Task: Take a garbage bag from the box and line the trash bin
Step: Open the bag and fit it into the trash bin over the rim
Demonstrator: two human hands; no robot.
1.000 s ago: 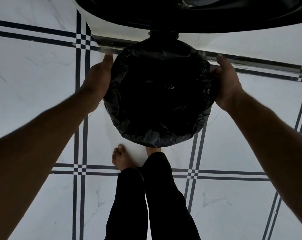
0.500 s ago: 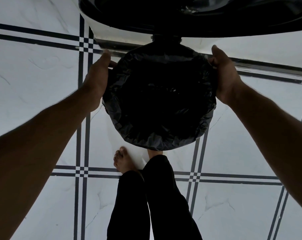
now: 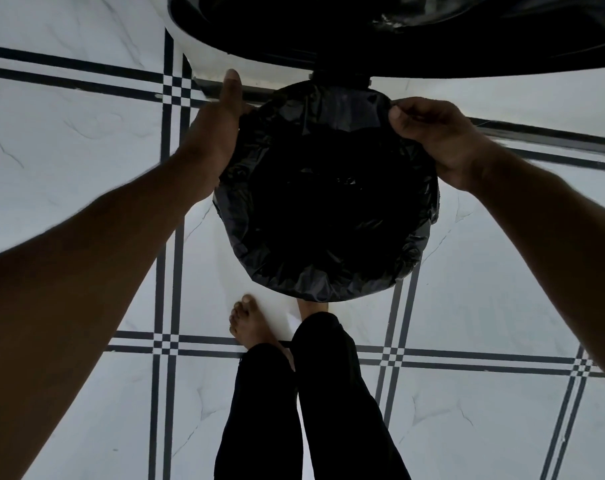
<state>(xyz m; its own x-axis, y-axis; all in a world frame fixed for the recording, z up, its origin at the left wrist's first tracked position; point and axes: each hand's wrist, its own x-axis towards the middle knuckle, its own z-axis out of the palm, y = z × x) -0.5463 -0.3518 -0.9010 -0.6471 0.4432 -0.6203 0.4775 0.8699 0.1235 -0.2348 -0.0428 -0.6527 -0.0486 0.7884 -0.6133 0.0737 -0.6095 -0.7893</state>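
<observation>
A round trash bin stands on the floor below me, its mouth covered by a black garbage bag (image 3: 325, 209) folded over the rim. The bin's open lid (image 3: 398, 32) stands dark across the top of the view. My left hand (image 3: 214, 136) lies flat against the bag at the bin's left side, thumb pointing up and away from me. My right hand (image 3: 439, 136) pinches the bag's edge at the far right of the rim between thumb and fingers. The bag box is not in view.
White marble floor tiles (image 3: 69, 150) with dark striped borders surround the bin. My bare feet (image 3: 249, 323) and black trouser legs (image 3: 329, 403) stand just in front of it; one foot is partly under the bin's near edge.
My right hand has moved from gripping the bin's right side to pinching the bag's edge at the far right rim. My left hand stays at the left side, a little higher.
</observation>
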